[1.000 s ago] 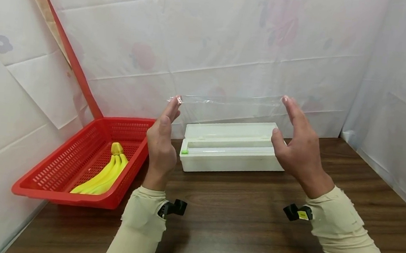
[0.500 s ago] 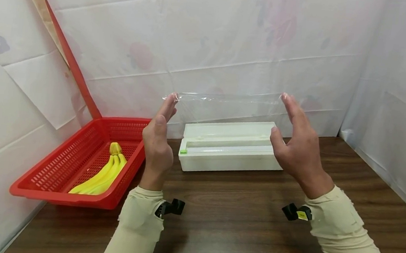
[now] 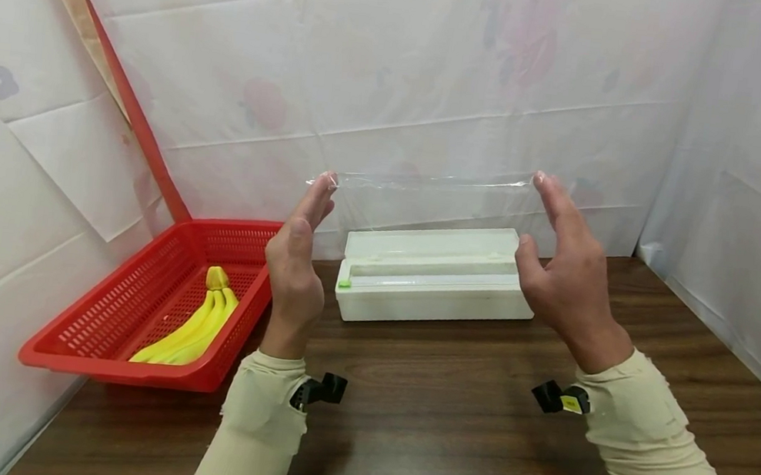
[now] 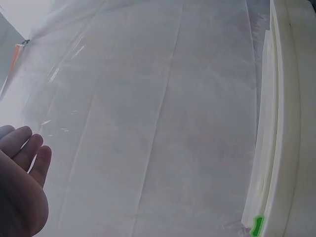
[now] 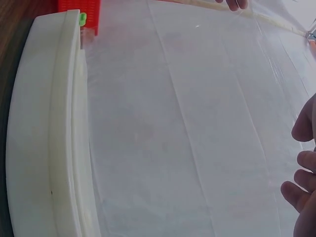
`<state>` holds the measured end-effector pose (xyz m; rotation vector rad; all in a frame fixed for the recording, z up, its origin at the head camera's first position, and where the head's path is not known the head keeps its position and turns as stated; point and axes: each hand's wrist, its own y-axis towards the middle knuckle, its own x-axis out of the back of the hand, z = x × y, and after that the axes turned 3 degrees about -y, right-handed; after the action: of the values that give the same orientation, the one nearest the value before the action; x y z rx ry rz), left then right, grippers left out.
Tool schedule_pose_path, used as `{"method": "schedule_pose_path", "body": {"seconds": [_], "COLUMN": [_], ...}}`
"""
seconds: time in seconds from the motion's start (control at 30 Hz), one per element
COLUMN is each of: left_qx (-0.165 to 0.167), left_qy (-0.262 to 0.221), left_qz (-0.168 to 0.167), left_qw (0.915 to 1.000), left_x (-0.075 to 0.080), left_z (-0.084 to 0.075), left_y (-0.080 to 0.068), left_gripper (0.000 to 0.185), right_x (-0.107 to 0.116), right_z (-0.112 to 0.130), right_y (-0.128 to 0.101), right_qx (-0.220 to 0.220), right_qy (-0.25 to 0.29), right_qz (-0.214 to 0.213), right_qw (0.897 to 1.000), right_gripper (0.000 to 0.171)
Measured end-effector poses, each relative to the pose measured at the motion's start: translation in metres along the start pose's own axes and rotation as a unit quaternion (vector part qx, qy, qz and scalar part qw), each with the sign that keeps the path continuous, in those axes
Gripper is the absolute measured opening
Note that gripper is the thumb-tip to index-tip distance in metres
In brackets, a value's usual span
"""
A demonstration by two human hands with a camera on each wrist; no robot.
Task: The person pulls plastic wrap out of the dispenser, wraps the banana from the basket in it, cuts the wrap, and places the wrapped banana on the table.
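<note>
Between my raised hands in the head view stretches a clear sheet of cling film (image 3: 428, 186). Its top edge meets the fingertips of my left hand (image 3: 296, 267), whose fingers point up and forward. At the other end, the fingertips of my right hand (image 3: 570, 277) touch the film, with the thumb held apart. A white cling film dispenser box (image 3: 439, 306) stands on the table below and behind the film, lid raised. The box has a green slider (image 3: 345, 284) at its left end. In the left wrist view, my left fingers lie straight beside glints of film.
Left of my left arm stands a red plastic basket (image 3: 123, 371) holding a bunch of yellow bananas (image 3: 196, 334). A long red strip (image 3: 141, 131) rises from its back corner. Pale patterned sheeting (image 3: 400, 54) encloses the brown wooden table (image 3: 437, 429) at the back and sides.
My left hand has shifted slightly left. My right hand has lately moved a little right, and the film's top edge spans a slightly wider gap. Box and basket stay put.
</note>
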<state>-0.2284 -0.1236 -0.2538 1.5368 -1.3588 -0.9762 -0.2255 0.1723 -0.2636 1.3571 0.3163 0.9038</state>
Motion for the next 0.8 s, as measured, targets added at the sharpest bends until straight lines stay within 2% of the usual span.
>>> {"method": "schedule_pose_path", "body": {"seconds": [0.2,0.47,0.8], "left_qx": [-0.011,0.011,0.014], "left_qy": [-0.018,-0.124,-0.141], "left_qz": [0.007,0.003,0.022], "left_qw": [0.9997,0.9923,0.9897], "left_x": [-0.001,-0.007,-0.008], "left_z": [0.0,-0.004,-0.008], "left_y": [0.0,0.002,0.004], "left_gripper": [0.056,0.052,0.06], "right_x": [0.002,0.009,0.015], "right_z": [0.0,-0.002,-0.001], "right_y": [0.0,0.001,0.004], "right_qx": [-0.005,-0.009,-0.031], "right_qy": [-0.001,0.006,0.002], "right_qz": [-0.002,-0.007,-0.007], "right_qw": [1.0,1.0,0.999], "right_gripper": [0.065,0.061,0.061]}}
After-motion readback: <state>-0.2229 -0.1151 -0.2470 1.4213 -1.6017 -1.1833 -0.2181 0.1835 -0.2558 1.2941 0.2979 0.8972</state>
